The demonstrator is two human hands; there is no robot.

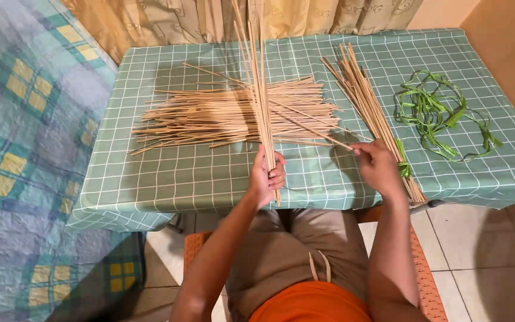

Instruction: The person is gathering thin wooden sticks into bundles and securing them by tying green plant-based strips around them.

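Sitting at the near edge of a table covered with a green checked cloth point(210, 179), the person has open cloth between the hands and the table's front rim. The left hand point(266, 177) is clenched round a thin bunch of long pale sticks point(259, 89) held upright, its lower ends poking out just below the fist. The right hand point(377, 164) pinches the near end of a single pale stick point(323, 136) drawn from the wide loose pile of pale sticks point(227, 116) lying crosswise behind. A slanted bundle of sticks point(362, 95) runs beside the right wrist, green leaf strips point(436, 113) farther right. A plaid bedcover point(25, 149) lies left, beige curtains point(210, 18) behind, tiled floor point(484, 262) below.
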